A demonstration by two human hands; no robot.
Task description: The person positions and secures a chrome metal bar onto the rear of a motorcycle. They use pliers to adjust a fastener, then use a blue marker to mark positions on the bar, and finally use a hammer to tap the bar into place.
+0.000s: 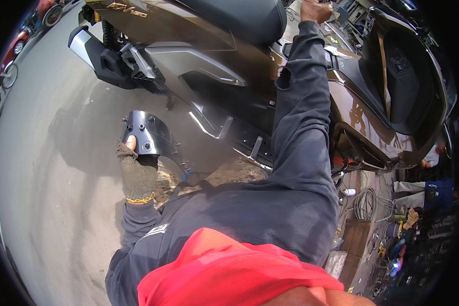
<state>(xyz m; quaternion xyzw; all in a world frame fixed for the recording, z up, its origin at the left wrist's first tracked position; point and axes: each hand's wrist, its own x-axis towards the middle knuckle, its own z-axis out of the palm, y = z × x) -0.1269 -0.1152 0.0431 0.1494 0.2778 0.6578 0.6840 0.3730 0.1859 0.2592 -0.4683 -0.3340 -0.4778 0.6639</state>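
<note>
One left hand (pixel 138 171), in a coarse knitted glove (pixel 137 183) with yellow edging (pixel 142 199), pinches a curved panel (pixel 154 133) between bare thumb tip and hidden fingers; the right hand (pixel 315 11), bare, is stretched out near the smooth black seat (pixel 245 23), its fingers curled, round what I cannot tell; the panel, glossy and dark, studded with short pegs (pixel 147 145), is held above grey pavement (pixel 51 219) beside a brown scooter (pixel 257 66); farther right, near looped hose (pixel 364 205), is a white cylindrical container (pixel 349 192), contents hidden.

Dark sleeves (pixel 303 109) and a yellow-edged grey glove (pixel 140 178) are worn.
</note>
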